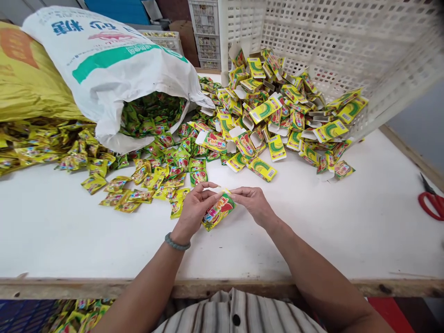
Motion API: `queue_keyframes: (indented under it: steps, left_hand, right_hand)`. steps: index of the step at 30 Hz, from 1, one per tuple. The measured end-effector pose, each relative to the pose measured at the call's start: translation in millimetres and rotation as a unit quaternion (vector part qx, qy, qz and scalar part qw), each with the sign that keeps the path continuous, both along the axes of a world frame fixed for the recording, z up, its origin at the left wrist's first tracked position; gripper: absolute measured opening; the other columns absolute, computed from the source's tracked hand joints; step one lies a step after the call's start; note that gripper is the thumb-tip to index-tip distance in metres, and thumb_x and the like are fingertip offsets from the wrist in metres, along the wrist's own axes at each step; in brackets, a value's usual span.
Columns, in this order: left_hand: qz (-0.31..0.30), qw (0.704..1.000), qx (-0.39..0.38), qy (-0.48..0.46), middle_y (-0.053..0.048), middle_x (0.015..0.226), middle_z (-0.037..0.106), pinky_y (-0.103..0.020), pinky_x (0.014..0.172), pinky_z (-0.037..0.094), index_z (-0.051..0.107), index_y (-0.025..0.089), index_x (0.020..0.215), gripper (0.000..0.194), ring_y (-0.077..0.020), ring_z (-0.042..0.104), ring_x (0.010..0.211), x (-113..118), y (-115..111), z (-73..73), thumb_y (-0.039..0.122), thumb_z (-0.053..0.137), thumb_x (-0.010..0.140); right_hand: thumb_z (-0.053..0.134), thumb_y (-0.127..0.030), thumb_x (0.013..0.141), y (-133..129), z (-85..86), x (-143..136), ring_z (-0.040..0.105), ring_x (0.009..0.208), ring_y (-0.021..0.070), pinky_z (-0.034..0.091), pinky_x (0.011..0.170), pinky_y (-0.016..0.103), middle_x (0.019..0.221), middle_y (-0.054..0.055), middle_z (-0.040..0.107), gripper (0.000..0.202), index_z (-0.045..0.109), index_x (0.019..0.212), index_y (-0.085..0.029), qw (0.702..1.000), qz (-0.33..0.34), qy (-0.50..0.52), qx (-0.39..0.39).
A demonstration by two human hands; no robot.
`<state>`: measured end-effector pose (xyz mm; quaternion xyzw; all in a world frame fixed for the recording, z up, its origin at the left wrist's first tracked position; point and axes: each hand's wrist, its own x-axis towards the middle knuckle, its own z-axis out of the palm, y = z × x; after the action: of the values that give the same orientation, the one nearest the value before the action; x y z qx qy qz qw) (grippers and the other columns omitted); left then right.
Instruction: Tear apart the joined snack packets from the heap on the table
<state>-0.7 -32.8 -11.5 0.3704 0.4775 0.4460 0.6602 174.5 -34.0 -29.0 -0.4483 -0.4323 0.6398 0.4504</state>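
Note:
A small yellow and green box (218, 212) with a red fruit picture is held tilted above the white table. My left hand (197, 206) grips it at its left side, thumb on the front near the top. At the top right end, my right hand (255, 203) pinches the box's edge between thumb and fingers. Yellow candy packets (126, 199) lie to the left of my hands, and green candy packets (178, 157) lie just beyond them. Farther back is a heap of yellow boxes (265, 111), several with white end flaps standing open.
A white sack (114, 64) spills green packets at the back left, beside a yellow sack (31, 78). Behind the boxes a white plastic crate (312, 41) lies tipped. Red-handled scissors (432, 203) rest at the right edge. Below the table's left front is a blue crate (24, 317).

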Motion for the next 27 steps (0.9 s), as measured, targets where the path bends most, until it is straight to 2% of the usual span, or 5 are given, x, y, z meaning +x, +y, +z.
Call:
queue_keyframes:
  steps: [5, 11, 18, 23, 27]
  left_hand:
    - [0.024, 0.999, -0.020, -0.030, 0.000, 0.067, 0.071, -0.022, 0.052, 0.049, 0.058, 0.018, 0.095, 0.048, -0.0130, 0.064, 0.054, -2.0, 0.1, 0.3, 0.036, 0.086, 0.060]
    - [0.028, 0.999, -0.015, -0.035, 0.002, 0.061, 0.068, -0.020, 0.046, 0.044, 0.061, 0.017, 0.094, 0.049, -0.0110, 0.060, 0.047, -3.9, 2.4, -1.6, 0.039, 0.086, 0.059]
    - [0.025, 0.999, 0.021, -0.030, 0.003, 0.064, 0.068, -0.022, 0.052, 0.048, 0.061, 0.018, 0.095, 0.045, -0.0122, 0.063, 0.053, -0.6, -0.7, -0.2, 0.036, 0.085, 0.062]
    - [0.036, 0.999, 0.009, -0.034, 0.003, 0.063, 0.067, -0.021, 0.050, 0.046, 0.060, 0.018, 0.096, 0.047, -0.0109, 0.060, 0.050, 3.3, -0.1, -0.4, 0.036, 0.085, 0.061]
    - [0.034, 0.998, 0.022, 0.040, 0.002, 0.062, 0.068, -0.021, 0.049, 0.046, 0.062, 0.019, 0.097, 0.046, -0.0132, 0.061, 0.051, -14.6, 3.6, 9.5, 0.038, 0.085, 0.061]
  right_hand:
    - [0.065, -0.039, 0.081, -4.0, 5.9, 3.8, 0.063, 0.092, 0.0207, 0.048, 0.086, 0.038, 0.098, 0.004, 0.076, 0.026, 0.077, 0.100, -0.025, 0.997, 0.045, -0.033, 0.047]
    - [0.067, -0.029, 0.082, -12.7, 12.6, -8.9, 0.062, 0.100, 0.0220, 0.048, 0.092, 0.039, 0.103, 0.003, 0.075, 0.025, 0.075, 0.105, -0.032, 0.958, -0.025, -0.187, 0.215]
    - [0.058, -0.035, 0.088, -21.7, -5.4, -27.7, 0.067, 0.090, 0.0226, 0.053, 0.084, 0.037, 0.107, 0.009, 0.072, 0.043, 0.062, 0.129, -0.023, 0.936, -0.064, -0.283, 0.198]
    - [0.050, -0.032, 0.092, -26.7, -7.6, -38.5, 0.065, 0.108, 0.0243, 0.050, 0.097, 0.038, 0.123, 0.010, 0.067, 0.044, 0.057, 0.134, -0.023, 0.928, -0.072, -0.289, 0.222]
    - [0.048, -0.037, 0.094, -29.9, -6.6, -45.9, 0.058, 0.121, 0.0222, 0.045, 0.104, 0.038, 0.134, 0.007, 0.060, 0.048, 0.049, 0.140, -0.025, 0.950, -0.010, -0.247, 0.193]
